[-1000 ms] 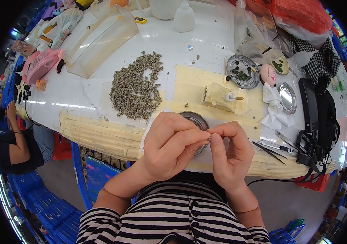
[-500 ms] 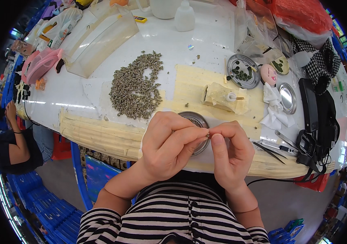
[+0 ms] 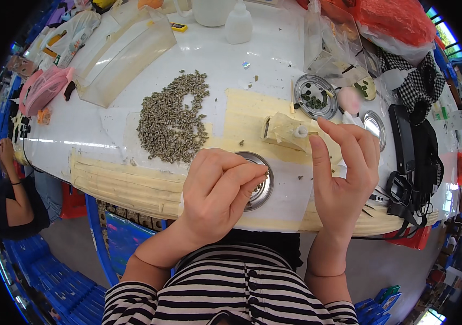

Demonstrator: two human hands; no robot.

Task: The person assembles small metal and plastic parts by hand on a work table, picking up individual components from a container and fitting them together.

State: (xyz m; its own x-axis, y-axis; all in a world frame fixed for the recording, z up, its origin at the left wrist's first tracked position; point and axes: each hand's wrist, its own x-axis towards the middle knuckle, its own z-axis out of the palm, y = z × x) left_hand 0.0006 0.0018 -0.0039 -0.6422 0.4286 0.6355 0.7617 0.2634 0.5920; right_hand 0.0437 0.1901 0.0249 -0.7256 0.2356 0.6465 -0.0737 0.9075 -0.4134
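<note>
My left hand (image 3: 217, 192) is closed in a pinch above a small round metal dish (image 3: 266, 201) that has small pieces in it. A tiny metallic piece shows at its fingertips, too small to name. My right hand (image 3: 347, 168) is raised apart from it, thumb and forefinger spread with nothing visible between them. Its fingertips are nearest to a tape-covered block (image 3: 282, 133), which holds a small white container (image 3: 300, 131) with a thin stick lying across its top. Left of the hands, a large heap of small metallic pieces (image 3: 171, 122) lies on the table.
A round metal tray (image 3: 323, 112) holds dark green pieces. Beyond stand a white squeeze bottle (image 3: 239, 26) and a clear plastic trough (image 3: 125, 59). A black device with straps (image 3: 407, 146) lies at the right. Another person (image 3: 17, 189) sits at the far left.
My right hand has left my left hand's fingertips and moved right and up toward the block, its fingers opening. My left hand keeps its pinch near the dish. The view has shifted slightly.
</note>
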